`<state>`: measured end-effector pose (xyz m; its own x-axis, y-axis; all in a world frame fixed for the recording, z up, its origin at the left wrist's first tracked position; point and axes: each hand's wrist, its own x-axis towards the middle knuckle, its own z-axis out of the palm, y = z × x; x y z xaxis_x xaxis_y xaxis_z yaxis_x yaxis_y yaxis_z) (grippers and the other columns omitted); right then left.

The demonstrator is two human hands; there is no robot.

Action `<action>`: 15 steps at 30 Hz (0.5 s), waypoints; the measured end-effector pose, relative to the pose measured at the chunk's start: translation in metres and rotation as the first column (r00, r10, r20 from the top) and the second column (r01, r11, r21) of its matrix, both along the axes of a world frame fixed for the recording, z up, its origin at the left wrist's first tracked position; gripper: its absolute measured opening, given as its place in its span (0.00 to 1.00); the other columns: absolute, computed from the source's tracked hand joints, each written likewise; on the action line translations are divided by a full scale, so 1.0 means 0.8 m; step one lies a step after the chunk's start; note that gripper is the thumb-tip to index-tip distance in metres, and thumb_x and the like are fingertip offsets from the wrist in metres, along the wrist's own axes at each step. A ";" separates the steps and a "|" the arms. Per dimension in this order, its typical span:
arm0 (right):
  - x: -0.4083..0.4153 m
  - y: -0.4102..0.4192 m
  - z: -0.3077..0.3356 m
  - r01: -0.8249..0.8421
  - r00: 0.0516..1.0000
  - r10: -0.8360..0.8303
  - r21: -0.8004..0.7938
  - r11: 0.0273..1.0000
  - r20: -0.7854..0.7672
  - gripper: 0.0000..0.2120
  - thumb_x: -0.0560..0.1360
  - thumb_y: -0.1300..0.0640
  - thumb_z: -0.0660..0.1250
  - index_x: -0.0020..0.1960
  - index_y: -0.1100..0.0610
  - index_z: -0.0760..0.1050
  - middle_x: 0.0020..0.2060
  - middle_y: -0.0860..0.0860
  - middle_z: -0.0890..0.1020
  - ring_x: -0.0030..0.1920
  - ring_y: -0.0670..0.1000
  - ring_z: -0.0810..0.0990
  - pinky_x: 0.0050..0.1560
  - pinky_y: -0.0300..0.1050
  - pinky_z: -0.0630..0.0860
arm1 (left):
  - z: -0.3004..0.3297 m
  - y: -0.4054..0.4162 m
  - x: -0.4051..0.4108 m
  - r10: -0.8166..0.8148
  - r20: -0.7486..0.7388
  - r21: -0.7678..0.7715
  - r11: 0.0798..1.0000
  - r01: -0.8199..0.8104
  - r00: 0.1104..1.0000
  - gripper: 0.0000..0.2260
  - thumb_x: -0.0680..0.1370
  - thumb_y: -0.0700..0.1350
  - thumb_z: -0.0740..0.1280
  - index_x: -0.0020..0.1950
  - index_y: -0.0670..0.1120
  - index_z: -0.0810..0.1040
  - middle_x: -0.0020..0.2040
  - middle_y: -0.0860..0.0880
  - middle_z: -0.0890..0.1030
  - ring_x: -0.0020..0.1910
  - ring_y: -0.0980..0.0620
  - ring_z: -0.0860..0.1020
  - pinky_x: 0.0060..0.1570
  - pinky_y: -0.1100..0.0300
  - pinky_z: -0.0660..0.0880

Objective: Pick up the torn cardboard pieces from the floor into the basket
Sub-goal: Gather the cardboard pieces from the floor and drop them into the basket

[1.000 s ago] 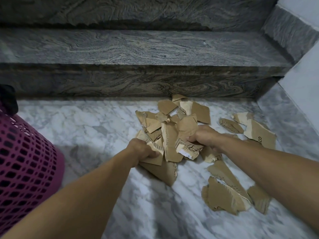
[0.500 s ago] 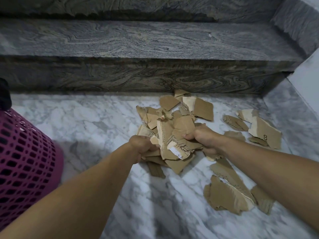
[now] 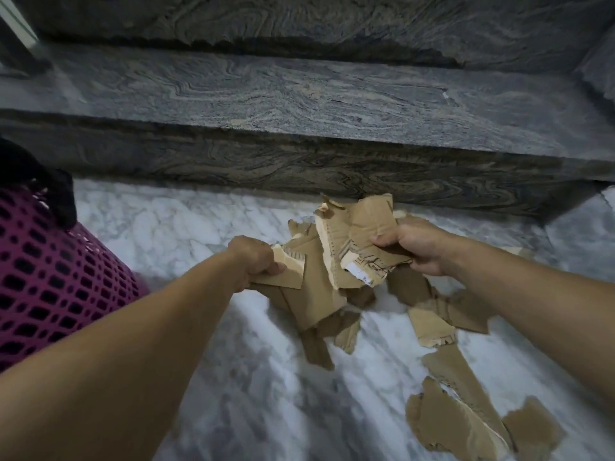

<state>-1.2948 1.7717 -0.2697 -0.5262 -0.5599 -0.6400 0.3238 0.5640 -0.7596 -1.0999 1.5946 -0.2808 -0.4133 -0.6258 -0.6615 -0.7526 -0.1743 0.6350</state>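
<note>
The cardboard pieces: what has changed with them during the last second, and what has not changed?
Both hands raised their bundle of torn cardboard off the marble floor. The left hand and the right hand keep their grip closed on it, and loose pieces hang below. The scraps on the floor at the right lie as before, and the pink basket stays at the left, with nothing dropped in.

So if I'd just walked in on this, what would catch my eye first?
Probably the bundle of torn cardboard pieces in mid-frame, clutched between the left hand and the right hand above a white marble floor. Next, the bright magenta basket with its mesh wall at the left edge. More cardboard scraps lie on the floor at lower right, and dark swirled stone steps run across the back.
</note>
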 end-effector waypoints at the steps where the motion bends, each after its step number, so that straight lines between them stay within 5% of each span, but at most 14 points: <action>1: -0.001 -0.015 0.014 -0.031 0.999 0.031 -0.003 1.000 -0.015 0.04 0.75 0.68 0.67 0.48 0.63 0.78 0.40 0.59 0.83 0.37 0.55 0.83 0.37 0.48 0.82 | 0.016 -0.010 0.002 -0.020 0.011 -0.021 1.000 0.020 1.000 0.10 0.69 0.33 0.74 0.48 0.40 0.80 0.50 0.40 0.82 0.42 0.44 0.80 0.48 0.51 0.81; 8: 0.018 -0.143 0.151 -0.312 0.947 0.303 -0.078 0.947 -0.107 0.04 0.74 0.66 0.68 0.45 0.59 0.81 0.34 0.54 0.84 0.30 0.49 0.83 0.27 0.39 0.77 | 0.174 -0.098 0.041 -0.084 0.137 -0.159 0.982 0.106 0.987 0.18 0.73 0.37 0.73 0.62 0.37 0.77 0.57 0.42 0.80 0.54 0.43 0.79 0.59 0.47 0.77; 12: 0.052 -0.211 0.242 -0.429 0.900 0.399 -0.187 0.884 -0.178 0.04 0.73 0.64 0.67 0.46 0.58 0.79 0.36 0.54 0.83 0.30 0.48 0.82 0.29 0.38 0.77 | 0.271 -0.142 0.086 0.023 0.150 -0.171 0.985 0.003 0.988 0.16 0.73 0.36 0.72 0.60 0.39 0.77 0.55 0.41 0.80 0.50 0.43 0.79 0.43 0.51 0.79; 15: 0.090 -0.255 0.300 -0.467 0.883 0.424 -0.271 0.842 -0.202 0.07 0.73 0.64 0.67 0.49 0.57 0.78 0.36 0.53 0.84 0.31 0.48 0.82 0.29 0.38 0.78 | 0.336 -0.168 0.139 0.019 0.187 -0.138 0.990 0.007 0.982 0.14 0.75 0.38 0.69 0.60 0.40 0.74 0.57 0.41 0.78 0.50 0.44 0.76 0.41 0.55 0.73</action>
<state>-1.2230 1.5675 -0.0299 -0.2387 -0.9080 -0.3443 -0.0195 0.3589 -0.9332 -0.9884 1.4605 -0.0118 -0.2857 -0.7182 -0.6345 -0.8598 -0.1002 0.5007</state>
